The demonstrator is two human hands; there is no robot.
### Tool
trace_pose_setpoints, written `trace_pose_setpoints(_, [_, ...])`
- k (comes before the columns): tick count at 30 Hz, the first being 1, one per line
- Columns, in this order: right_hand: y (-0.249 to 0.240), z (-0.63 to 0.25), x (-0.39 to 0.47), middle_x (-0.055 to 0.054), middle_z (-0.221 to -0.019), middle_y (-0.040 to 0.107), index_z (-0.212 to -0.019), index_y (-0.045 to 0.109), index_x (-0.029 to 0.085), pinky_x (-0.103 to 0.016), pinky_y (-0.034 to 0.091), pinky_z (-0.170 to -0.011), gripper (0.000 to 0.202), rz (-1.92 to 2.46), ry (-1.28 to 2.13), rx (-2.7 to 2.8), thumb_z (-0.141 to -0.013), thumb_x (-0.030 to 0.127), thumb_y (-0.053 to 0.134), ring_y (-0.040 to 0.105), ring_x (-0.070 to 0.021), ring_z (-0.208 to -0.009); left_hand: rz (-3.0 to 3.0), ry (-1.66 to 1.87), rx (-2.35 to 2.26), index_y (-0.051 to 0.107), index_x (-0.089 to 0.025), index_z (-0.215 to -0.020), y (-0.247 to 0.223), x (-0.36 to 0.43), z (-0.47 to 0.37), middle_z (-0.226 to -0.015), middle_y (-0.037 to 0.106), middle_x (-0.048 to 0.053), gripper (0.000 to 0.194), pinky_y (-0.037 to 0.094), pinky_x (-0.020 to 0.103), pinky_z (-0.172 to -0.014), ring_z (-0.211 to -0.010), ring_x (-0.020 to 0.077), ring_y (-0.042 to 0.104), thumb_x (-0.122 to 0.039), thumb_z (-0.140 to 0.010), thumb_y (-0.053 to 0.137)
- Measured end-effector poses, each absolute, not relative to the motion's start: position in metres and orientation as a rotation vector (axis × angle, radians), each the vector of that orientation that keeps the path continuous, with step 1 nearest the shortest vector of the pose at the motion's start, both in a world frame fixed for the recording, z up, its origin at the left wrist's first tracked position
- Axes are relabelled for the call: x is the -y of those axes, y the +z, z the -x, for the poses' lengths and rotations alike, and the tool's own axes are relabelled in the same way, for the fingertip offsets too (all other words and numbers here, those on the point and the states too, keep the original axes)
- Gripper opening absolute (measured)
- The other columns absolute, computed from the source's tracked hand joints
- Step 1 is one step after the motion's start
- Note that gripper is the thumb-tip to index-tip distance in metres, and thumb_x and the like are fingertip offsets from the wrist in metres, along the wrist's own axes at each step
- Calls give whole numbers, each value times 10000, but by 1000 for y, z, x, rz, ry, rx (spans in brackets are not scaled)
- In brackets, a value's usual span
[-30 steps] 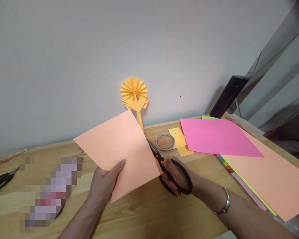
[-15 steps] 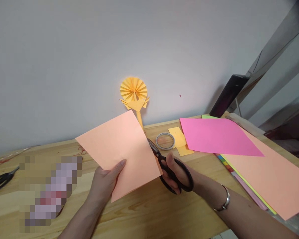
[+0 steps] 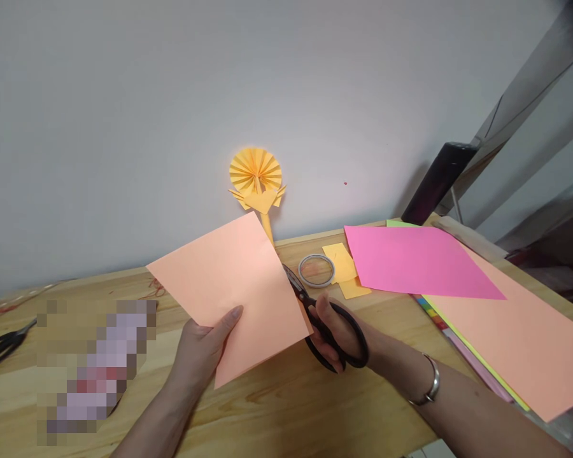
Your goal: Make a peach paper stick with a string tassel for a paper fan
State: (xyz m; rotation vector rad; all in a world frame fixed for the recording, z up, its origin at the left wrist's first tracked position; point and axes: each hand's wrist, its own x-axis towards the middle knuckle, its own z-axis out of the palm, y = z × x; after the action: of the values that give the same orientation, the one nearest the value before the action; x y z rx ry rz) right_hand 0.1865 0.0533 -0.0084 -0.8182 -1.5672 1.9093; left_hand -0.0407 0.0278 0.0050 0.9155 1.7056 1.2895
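Note:
A peach sheet of paper (image 3: 233,273) is raised above the table, gripped at its lower left by my left hand (image 3: 205,346), thumb on top and fingers hidden underneath. My right hand (image 3: 332,331) has its thumb and fingers through the handles of black scissors (image 3: 310,302). The scissors' blades meet the sheet's right edge, and their tips are partly hidden by the paper. Beyond the sheet, a yellow pleated paper flower (image 3: 256,172) with a rolled paper stem leans against the wall.
A tape roll (image 3: 302,280) and yellow paper pieces (image 3: 344,267) lie behind my right hand. Pink paper (image 3: 420,261) covers part of a stack of coloured sheets (image 3: 516,343) at right. A black cylinder (image 3: 437,184) leans by the wall. Other scissors (image 3: 2,348) and a blurred-out object (image 3: 107,366) lie left.
The scissors' handles have shifted very slightly left and drawn a little closer together. The peach sheet has hardly moved.

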Motion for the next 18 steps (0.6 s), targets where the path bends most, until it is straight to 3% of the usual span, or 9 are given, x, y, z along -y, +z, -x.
trace_pose_setpoints(18, [-8, -183, -51, 56, -298, 359, -560, 399, 194, -187, 271, -294, 676, 833, 1926, 1476, -809, 798, 224, 366, -80, -243, -906, 1287, -1742, 699, -144, -959, 12, -27, 35, -1094, 708, 112, 422, 573, 338, -775, -959, 277, 676, -418, -640, 745])
